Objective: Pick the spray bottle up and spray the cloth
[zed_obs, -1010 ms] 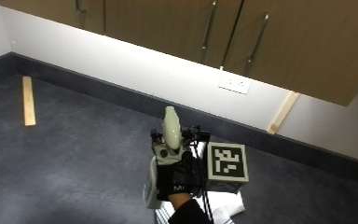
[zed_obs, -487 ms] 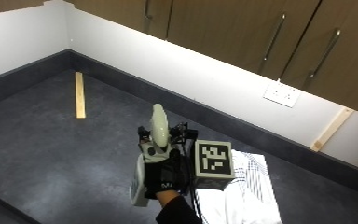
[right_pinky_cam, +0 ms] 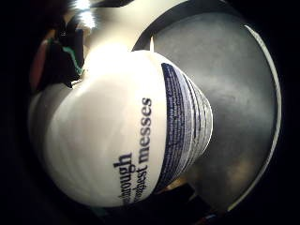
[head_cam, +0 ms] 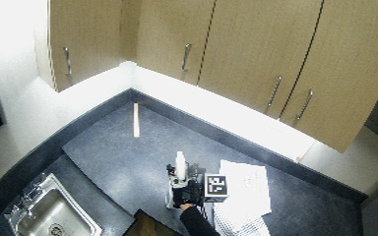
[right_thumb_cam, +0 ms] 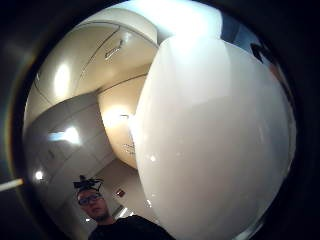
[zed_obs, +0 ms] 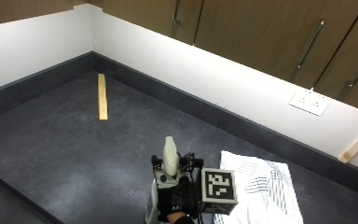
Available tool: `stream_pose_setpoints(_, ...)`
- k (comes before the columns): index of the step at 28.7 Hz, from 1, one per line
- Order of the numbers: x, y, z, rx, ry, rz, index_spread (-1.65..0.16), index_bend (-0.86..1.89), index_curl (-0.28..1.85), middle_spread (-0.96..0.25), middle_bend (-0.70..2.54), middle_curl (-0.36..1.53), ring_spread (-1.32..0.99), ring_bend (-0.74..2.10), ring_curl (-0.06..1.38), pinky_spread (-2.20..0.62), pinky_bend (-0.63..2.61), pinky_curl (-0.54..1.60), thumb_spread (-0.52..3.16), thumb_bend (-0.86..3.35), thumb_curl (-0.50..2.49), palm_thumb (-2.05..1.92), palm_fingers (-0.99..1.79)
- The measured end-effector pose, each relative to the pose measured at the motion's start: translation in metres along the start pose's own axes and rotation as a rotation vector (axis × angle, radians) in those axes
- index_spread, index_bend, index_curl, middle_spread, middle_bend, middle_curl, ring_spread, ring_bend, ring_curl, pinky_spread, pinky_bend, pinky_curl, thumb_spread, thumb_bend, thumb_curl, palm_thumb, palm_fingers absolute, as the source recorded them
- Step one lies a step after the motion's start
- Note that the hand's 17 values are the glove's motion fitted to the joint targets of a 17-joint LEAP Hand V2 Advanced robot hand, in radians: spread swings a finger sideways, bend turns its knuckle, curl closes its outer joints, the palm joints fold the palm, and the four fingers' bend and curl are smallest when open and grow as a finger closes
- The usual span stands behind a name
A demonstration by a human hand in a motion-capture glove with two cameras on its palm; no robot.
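My gloved right hand [zed_obs: 174, 205] is wrapped around the spray bottle [zed_obs: 169, 156], holding it upright above the dark grey counter [zed_obs: 73, 149], with its pale top rising clear of my fingers. In both palm views the bottle's white body fills most of what I see: on the little-finger side its label [right_pinky_cam: 180, 117] with dark print ("messes" is readable) bulges toward the palm over the counter, and on the thumb side the smooth white wall [right_thumb_cam: 215, 140] of the bottle blocks half the view, so it sits tight against my palm.

The cloth [zed_obs: 263, 191] lies flat on the counter just beside my hand, on the side toward the wall; it is white with thin dark stripes. The bottle is beside it, not over it, as far as the outside view shows (the wide view puts the bottle [head_cam: 180, 164] at the cloth's [head_cam: 244, 189] edge, with my hand [head_cam: 186, 194] below it).

Farther off, a wooden stick [zed_obs: 102, 96] lies on the counter near the corner. A white socket [zed_obs: 309, 101] sits on the wall under brown cabinets [zed_obs: 259, 32], and a steel sink [head_cam: 54, 214] shows at the counter's end in the wide view.
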State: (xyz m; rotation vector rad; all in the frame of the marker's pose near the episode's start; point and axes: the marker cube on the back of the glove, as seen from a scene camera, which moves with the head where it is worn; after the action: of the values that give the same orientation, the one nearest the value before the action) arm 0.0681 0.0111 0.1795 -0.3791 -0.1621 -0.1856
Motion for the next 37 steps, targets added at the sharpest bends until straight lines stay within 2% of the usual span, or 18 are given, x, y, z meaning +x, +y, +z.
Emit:
stream_pose_setpoints(3, 0.017, 0.011, -0.008, -0.017, 0.103, -0.002, -0.15, 0.22, 0.69, -0.09, 0.37, 0.65, -0.12, 0.48, 0.54, -0.03, 0.19, 0.46, 0.98, -0.02, 0.70, 1.13, 1.12)
stream_pose_setpoints(23, 0.033, 0.007, -0.021, -0.015, 0.159, 0.052, -0.14, 0.17, 0.67, -0.07, 0.35, 0.64, -0.10, 0.45, 0.54, -0.03, 0.19, 0.45, 1.03, -0.02, 0.68, 1.12, 1.11)
stream_pose_setpoints(26, 0.036, 0.011, -0.019, -0.023, 0.189, 0.073, -0.15, 0.08, 0.62, -0.04, 0.31, 0.62, -0.08, 0.40, 0.53, -0.01, 0.22, 0.46, 1.03, -0.03, 0.66, 1.08, 0.92)
stream_pose_setpoints(28, 0.036, 0.015, -0.018, -0.035, 0.203, 0.089, -0.17, -0.04, 0.57, -0.02, 0.21, 0.59, -0.06, 0.38, 0.54, 0.01, 0.33, 0.51, 1.05, -0.05, 0.64, 1.03, 0.56)
stream_pose_setpoints(31, 0.037, 0.018, -0.017, -0.042, 0.206, 0.098, -0.22, -0.04, 0.54, 0.03, 0.12, 0.56, -0.02, 0.38, 0.57, 0.06, 0.47, 0.56, 1.04, -0.05, 0.62, 0.98, 0.15)
stream_pose_setpoints(37, 0.034, 0.020, -0.013, -0.055, 0.193, 0.081, -0.29, 0.03, 0.38, 0.06, 0.14, 0.47, 0.03, 0.37, 0.47, 0.11, 0.53, 0.49, 1.03, -0.03, 0.59, 0.94, 0.07)
